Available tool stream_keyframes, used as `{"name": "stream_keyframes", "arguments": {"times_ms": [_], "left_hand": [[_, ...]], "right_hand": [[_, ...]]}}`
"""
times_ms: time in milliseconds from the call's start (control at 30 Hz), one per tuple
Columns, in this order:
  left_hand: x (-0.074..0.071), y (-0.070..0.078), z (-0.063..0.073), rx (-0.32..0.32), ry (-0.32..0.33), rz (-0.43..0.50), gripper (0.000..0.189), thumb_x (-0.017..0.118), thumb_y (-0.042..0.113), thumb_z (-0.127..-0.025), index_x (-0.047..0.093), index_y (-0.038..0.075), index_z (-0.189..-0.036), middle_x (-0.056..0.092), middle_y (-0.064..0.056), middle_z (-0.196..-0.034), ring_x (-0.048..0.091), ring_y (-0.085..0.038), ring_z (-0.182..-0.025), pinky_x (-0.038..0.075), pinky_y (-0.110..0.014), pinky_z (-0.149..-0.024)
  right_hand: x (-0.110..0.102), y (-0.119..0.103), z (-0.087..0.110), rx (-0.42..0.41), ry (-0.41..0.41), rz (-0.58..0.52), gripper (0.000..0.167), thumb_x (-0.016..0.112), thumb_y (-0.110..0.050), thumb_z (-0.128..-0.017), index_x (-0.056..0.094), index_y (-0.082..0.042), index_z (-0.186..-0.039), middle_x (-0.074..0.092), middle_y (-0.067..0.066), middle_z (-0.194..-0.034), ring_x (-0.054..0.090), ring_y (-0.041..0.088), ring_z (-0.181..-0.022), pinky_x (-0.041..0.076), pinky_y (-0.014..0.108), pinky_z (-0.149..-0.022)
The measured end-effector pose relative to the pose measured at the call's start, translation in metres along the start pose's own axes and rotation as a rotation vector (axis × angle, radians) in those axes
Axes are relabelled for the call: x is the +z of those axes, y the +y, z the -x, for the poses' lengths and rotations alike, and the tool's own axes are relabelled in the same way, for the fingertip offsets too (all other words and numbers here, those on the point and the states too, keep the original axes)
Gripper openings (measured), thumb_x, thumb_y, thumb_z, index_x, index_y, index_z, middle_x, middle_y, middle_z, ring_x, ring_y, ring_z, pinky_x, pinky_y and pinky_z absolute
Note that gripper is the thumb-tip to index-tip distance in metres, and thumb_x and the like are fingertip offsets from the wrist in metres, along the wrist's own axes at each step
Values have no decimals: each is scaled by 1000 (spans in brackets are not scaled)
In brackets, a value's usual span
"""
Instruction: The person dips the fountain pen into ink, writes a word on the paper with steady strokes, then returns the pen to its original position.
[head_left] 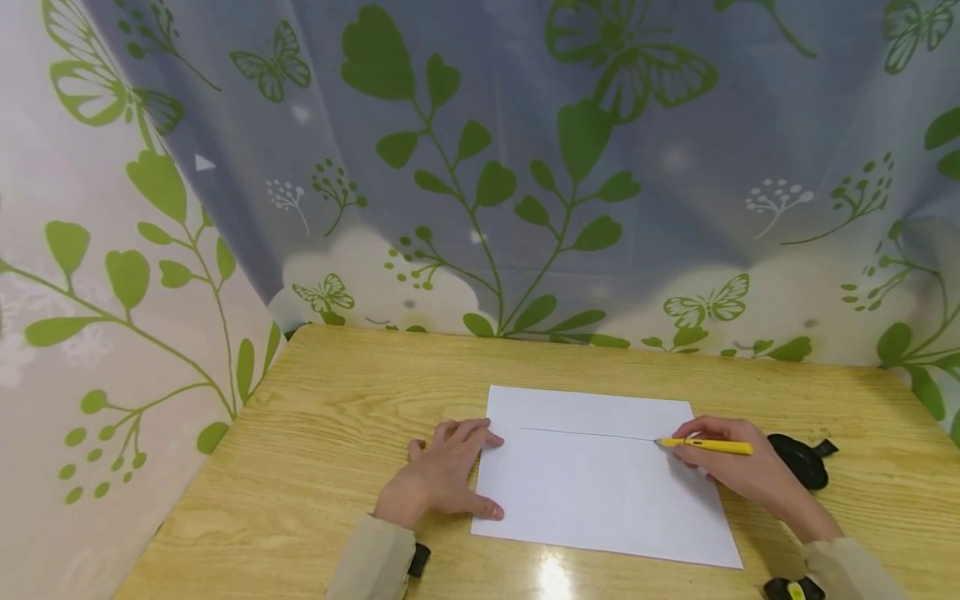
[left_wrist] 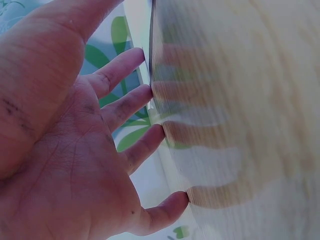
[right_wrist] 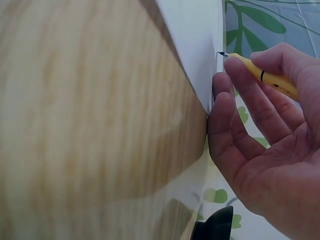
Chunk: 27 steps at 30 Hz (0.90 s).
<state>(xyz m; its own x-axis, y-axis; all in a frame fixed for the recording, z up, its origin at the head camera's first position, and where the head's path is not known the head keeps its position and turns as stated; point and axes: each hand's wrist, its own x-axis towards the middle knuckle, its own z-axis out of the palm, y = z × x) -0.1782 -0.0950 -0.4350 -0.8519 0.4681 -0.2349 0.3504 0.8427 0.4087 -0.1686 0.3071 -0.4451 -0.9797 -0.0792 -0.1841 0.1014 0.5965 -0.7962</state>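
Note:
A white sheet of paper (head_left: pixel 592 508) lies on the wooden table (head_left: pixel 247 475), with one thin dark line (head_left: pixel 585 432) running across its upper part. My right hand (head_left: pixel 738 467) pinches a yellow fountain pen (head_left: pixel 720 447) between thumb and fingers. The pen's dark nib (right_wrist: pixel 223 54) meets the paper at the line's right end. Over the sheet's left edge, my left hand (head_left: pixel 442 475) spreads its fingers. Its thumb and some fingertips rest on the paper; in the left wrist view the fingers (left_wrist: pixel 142 147) touch down at their tips.
Right of my right hand lies a black rounded object (head_left: pixel 798 461) with a small tab; its kind is unclear. A curtain (head_left: pixel 487 250) printed with leaves and butterflies hangs behind the table and along its left side. Black bands sit at both wrists.

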Motion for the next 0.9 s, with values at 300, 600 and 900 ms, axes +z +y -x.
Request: {"name": "stream_keyframes", "arguments": {"times_ms": [300, 600, 900], "left_hand": [[0, 1, -1, -1, 7, -3, 86, 86, 56, -75, 48, 26, -146, 30, 1, -167, 28, -36, -150, 28, -79, -104], [0, 1, 0, -4, 6, -9, 86, 86, 56, -75, 48, 26, -146, 30, 1, -167, 28, -36, -150, 28, -79, -105], [0, 1, 0, -2, 6, -9, 86, 86, 56, -75, 48, 26, -146, 30, 1, -167, 28, -36, -150, 28, -79, -104]], "right_hand": [[-2, 4, 0, -4, -5, 5, 36, 72, -31, -97, 68, -4, -121, 75, 6, -94, 60, 11, -70, 50, 28, -57], [-3, 4, 1, 21, -11, 9, 38, 71, -33, -97, 67, -4, -121, 77, 5, -100, 64, 8, -77, 54, 28, -63], [-4, 6, 2, -9, 6, -6, 38, 70, -34, -98, 66, -4, -121, 76, 5, -99, 64, 8, -77, 55, 28, -64]]}}
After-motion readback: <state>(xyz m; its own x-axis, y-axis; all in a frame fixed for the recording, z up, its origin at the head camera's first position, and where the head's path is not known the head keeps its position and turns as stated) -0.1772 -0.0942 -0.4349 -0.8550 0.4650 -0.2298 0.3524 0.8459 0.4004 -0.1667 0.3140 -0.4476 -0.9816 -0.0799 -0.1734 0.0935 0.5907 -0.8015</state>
